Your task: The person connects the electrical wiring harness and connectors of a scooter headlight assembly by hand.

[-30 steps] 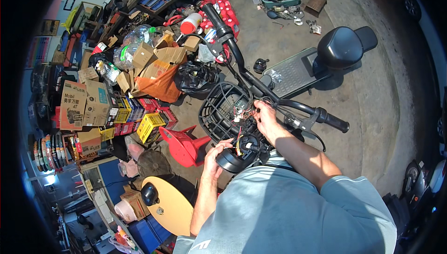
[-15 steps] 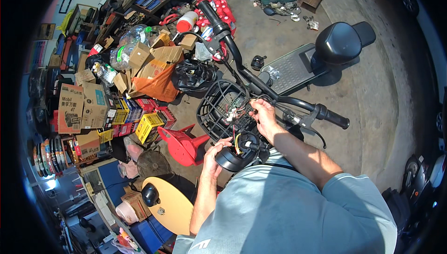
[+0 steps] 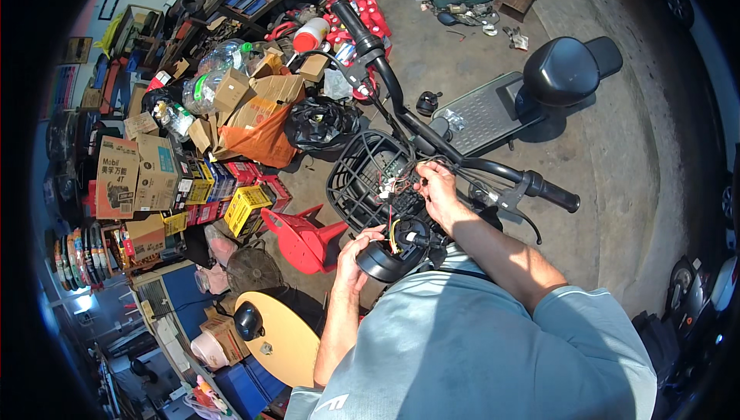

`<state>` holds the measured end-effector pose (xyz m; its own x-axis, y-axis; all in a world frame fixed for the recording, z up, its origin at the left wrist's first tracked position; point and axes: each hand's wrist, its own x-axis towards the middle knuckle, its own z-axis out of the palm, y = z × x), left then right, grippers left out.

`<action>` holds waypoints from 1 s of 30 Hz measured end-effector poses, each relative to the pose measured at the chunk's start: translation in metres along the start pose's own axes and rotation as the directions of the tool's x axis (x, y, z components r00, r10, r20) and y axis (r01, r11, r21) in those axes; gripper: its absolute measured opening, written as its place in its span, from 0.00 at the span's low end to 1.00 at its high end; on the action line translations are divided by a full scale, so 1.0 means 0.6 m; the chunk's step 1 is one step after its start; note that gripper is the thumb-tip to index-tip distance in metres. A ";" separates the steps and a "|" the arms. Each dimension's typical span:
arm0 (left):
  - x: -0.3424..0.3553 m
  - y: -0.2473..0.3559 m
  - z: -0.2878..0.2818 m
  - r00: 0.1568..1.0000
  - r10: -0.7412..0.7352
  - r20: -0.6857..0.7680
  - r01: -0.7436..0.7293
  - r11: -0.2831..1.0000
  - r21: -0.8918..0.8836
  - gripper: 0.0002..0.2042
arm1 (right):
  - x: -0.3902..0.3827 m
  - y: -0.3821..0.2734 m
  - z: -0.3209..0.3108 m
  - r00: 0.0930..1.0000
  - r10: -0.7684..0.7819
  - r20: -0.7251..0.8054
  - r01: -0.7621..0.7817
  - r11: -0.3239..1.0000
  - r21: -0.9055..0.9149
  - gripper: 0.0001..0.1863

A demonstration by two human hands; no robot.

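Observation:
My left hand (image 3: 354, 260) grips the side of a black round housing (image 3: 385, 263), which looks like a headlight shell, close against my body. Yellow and red wires (image 3: 395, 236) come out of its open top. My right hand (image 3: 438, 190) pinches thin wires (image 3: 420, 166) above the right side of a black wire basket (image 3: 362, 162). More red, white and dark wires with white connectors (image 3: 389, 187) lie tangled over the basket. Behind the basket runs the black handlebar (image 3: 432, 141) of an electric scooter, with a grip and a brake lever at each end.
The scooter's footboard (image 3: 486, 112) and black seat (image 3: 560, 69) lie beyond the handlebar. A red plastic stool (image 3: 304, 241) stands left of the basket, near a round tan table top (image 3: 281, 339). Cardboard boxes (image 3: 158, 173) and a black plastic bag (image 3: 320, 123) crowd the left side.
My right hand shifts very slightly among the wires at the basket, still pinching. My left hand and the black housing stay almost where they were.

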<state>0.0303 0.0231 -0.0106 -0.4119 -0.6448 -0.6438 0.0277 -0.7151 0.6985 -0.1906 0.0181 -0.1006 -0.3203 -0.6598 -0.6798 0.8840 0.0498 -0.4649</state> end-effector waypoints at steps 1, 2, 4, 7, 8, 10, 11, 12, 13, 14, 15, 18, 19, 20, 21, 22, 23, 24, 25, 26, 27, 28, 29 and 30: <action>0.000 0.000 0.000 1.000 0.001 0.000 -0.001 1.000 -0.001 0.16 | 0.000 0.000 0.000 1.000 0.012 0.002 -0.012 1.000 0.009 0.04; 0.000 -0.001 0.000 1.000 -0.001 -0.003 0.001 1.000 -0.001 0.16 | 0.001 0.000 0.000 1.000 0.023 0.004 -0.023 1.000 0.019 0.03; -0.001 0.000 0.000 1.000 -0.003 -0.005 0.003 1.000 0.000 0.16 | -0.001 0.000 0.001 1.000 0.028 0.006 -0.028 0.999 0.031 0.04; -0.002 0.001 0.002 1.000 -0.001 0.001 0.001 1.000 -0.007 0.16 | -0.003 -0.001 0.002 0.999 0.040 0.007 -0.040 0.998 0.058 0.04; -0.002 0.001 0.003 1.000 0.002 0.003 -0.002 1.000 -0.004 0.15 | -0.003 -0.002 0.003 0.999 0.047 0.006 -0.048 0.996 0.071 0.04; -0.003 0.001 0.004 1.000 0.004 0.006 -0.004 1.000 0.000 0.15 | -0.003 0.000 0.001 0.999 0.045 0.016 -0.046 0.996 0.079 0.04; -0.002 0.000 0.003 1.000 0.006 0.007 -0.006 1.000 -0.001 0.15 | -0.003 0.000 0.000 0.999 0.043 0.027 -0.045 0.995 0.085 0.04; -0.002 0.000 0.002 1.000 0.008 0.007 -0.008 1.000 -0.003 0.15 | -0.004 -0.001 0.000 0.999 0.044 0.026 -0.046 0.995 0.086 0.04; -0.003 0.000 0.003 1.000 0.008 0.007 -0.008 1.000 -0.002 0.15 | -0.006 -0.003 -0.001 0.997 0.060 0.044 -0.064 0.994 0.084 0.04; -0.004 0.000 0.003 1.000 0.005 0.010 -0.005 1.000 -0.007 0.15 | -0.007 -0.004 -0.001 0.995 0.077 0.061 -0.081 0.993 0.082 0.04; -0.004 0.000 0.004 1.000 0.002 0.015 -0.002 1.000 -0.012 0.15 | -0.008 -0.006 -0.001 0.995 0.076 0.060 -0.080 0.993 0.083 0.04; -0.002 -0.002 0.003 1.000 0.002 0.019 -0.002 1.000 -0.014 0.15 | -0.012 -0.010 0.000 0.993 0.084 0.081 -0.093 0.989 0.116 0.05; -0.002 -0.002 0.002 1.000 0.002 0.019 -0.002 1.000 -0.014 0.15 | -0.015 -0.012 0.001 0.992 0.086 0.091 -0.096 0.989 0.113 0.05; -0.002 -0.002 0.002 1.000 -0.006 0.023 0.006 1.000 -0.024 0.15 | -0.017 -0.013 0.002 0.991 0.088 0.101 -0.099 0.989 0.111 0.06; -0.002 -0.002 0.002 1.000 -0.014 0.027 0.015 0.999 -0.033 0.15 | -0.019 -0.015 0.004 0.991 0.088 0.101 -0.099 0.989 0.111 0.06; -0.002 -0.002 0.002 1.000 -0.014 0.027 0.015 0.999 -0.033 0.15 | -0.022 -0.017 0.006 0.991 0.097 0.097 -0.108 0.988 0.112 0.06; -0.003 -0.002 0.003 1.000 -0.015 0.026 0.016 0.999 -0.037 0.15 | -0.024 -0.019 0.008 0.990 0.106 0.094 -0.117 0.987 0.113 0.07; -0.003 -0.002 0.003 1.000 -0.015 0.025 0.016 0.999 -0.041 0.15 | -0.026 -0.019 0.008 0.990 0.106 0.094 -0.117 0.987 0.113 0.07; -0.003 -0.002 0.003 1.000 -0.015 0.024 0.016 0.999 -0.041 0.15 | -0.027 -0.020 0.009 0.988 0.122 0.092 -0.132 0.986 0.102 0.06; -0.003 -0.003 0.002 1.000 -0.013 0.028 0.015 0.999 -0.047 0.15 | -0.028 -0.020 0.009 0.986 0.139 0.091 -0.147 0.985 0.090 0.06; -0.003 -0.003 0.003 0.999 -0.011 0.032 0.013 0.999 -0.053 0.15 | -0.026 -0.019 0.007 0.986 0.138 0.091 -0.146 0.985 0.090 0.06; -0.003 -0.003 0.003 0.999 -0.011 0.033 0.012 0.999 -0.053 0.15 | -0.024 -0.019 0.005 0.977 0.171 0.126 -0.181 0.981 0.074 0.05; -0.003 -0.003 0.004 0.999 -0.007 0.036 0.009 0.999 -0.050 0.15 | -0.023 -0.018 0.003 0.966 0.204 0.160 -0.216 0.975 0.057 0.05; -0.004 -0.003 0.004 0.999 -0.003 0.038 0.005 0.999 -0.048 0.15 | -0.025 -0.019 0.004 0.965 0.205 0.161 -0.217 0.975 0.056 0.05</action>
<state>0.0291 0.0265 -0.0095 -0.4462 -0.6322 -0.6334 0.0696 -0.7301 0.6798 -0.1951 0.0256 -0.0841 -0.0729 -0.7476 -0.6602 0.9499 0.1496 -0.2743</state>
